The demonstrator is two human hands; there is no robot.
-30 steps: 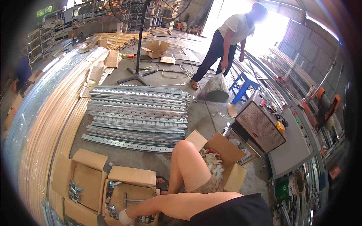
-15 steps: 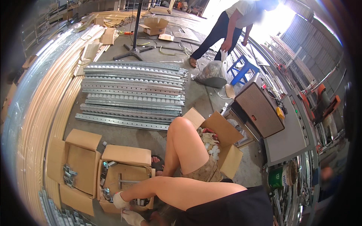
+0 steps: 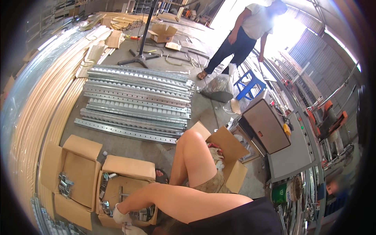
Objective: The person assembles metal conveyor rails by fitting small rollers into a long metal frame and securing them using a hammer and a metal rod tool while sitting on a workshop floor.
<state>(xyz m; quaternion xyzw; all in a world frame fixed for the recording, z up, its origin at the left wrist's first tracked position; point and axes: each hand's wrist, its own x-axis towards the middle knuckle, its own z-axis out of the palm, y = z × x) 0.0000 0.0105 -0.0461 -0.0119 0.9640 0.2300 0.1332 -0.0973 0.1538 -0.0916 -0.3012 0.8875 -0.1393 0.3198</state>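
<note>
My left hand (image 3: 120, 215), in a pale work glove, is at the near edge of an open cardboard box (image 3: 131, 166), its fingers closed. Just below it, partly cut off by the lower edge, my gloved right hand (image 3: 134, 230) is closed too. The hands nearly touch, and whatever is between their fingers is too small to make out. Inside the box lie small metal brackets (image 3: 145, 214) and a T-handled metal tool (image 3: 121, 192). My left forearm hides part of the box.
Another open box (image 3: 80, 164) with metal brackets stands to the left. Beyond are stacked perforated metal rails (image 3: 137, 98). A box with gloves (image 3: 229, 143) sits by my knee. At right are a speaker-like case (image 3: 264, 125) and green bucket (image 3: 285, 192). A person (image 3: 244, 35) stands near a blue stool (image 3: 250, 84).
The other person has straightened up and let go of the plastic bag, which rests on the floor. My hands have shifted slightly down and left with the view, still close together.
</note>
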